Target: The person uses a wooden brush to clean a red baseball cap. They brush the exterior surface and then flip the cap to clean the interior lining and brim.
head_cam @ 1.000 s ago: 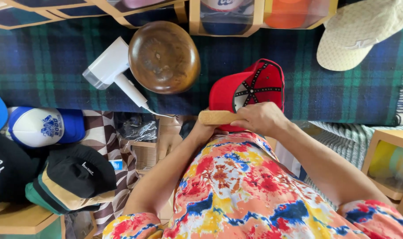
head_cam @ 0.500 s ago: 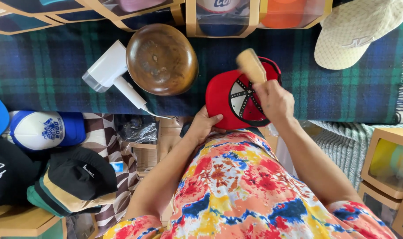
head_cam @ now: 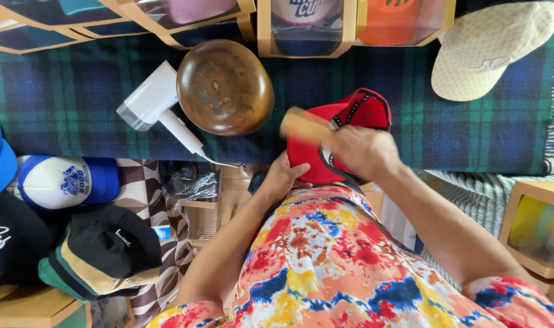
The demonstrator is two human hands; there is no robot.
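Right hand [head_cam: 363, 152] had swung its wooden brush [head_cam: 305, 124] from upright to lying across the red cap [head_cam: 340, 136] — beside the wooden bowl [head_cam: 225, 87] — left hand [head_cam: 283, 177] gripping the cap's edge — prob. mid brush stroke.

Place: cap shop or stall | Signs: many caps [head_cam: 100, 252] on display | caps inside clear boxes [head_cam: 307, 24] | plaid blanket [head_cam: 58, 103] covers table | wooden head form [head_cam: 225, 85] | handheld steamer [head_cam: 158, 106]

A wooden bowl [head_cam: 225, 87] and white hair dryer [head_cam: 158, 106] lie on the plaid blanket [head_cam: 58, 103], a cream cap [head_cam: 492, 51] well apart.
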